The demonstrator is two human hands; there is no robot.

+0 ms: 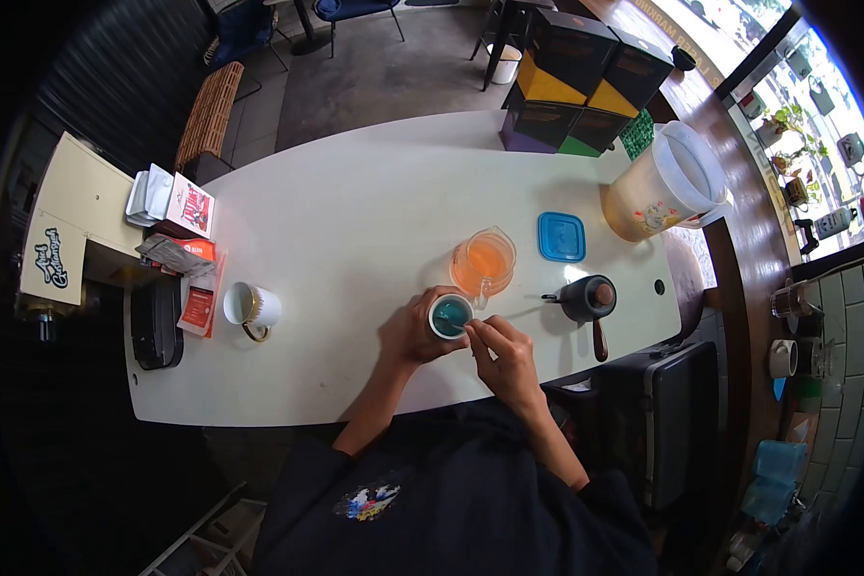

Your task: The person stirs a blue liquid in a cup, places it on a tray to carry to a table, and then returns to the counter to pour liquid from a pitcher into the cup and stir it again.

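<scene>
Head view: two hands, left snug around one cup, right tight on one utensil.

Across the bottom centre of the frame I see a dark, near-black cloth shirt. Left of its middle, my feed shows a small, ragged-edged chest motif in white, blue, red and yellow, too blurred for me to make out. The dark, loose left sleeve and matching right sleeve leave the forearms bare.
</scene>
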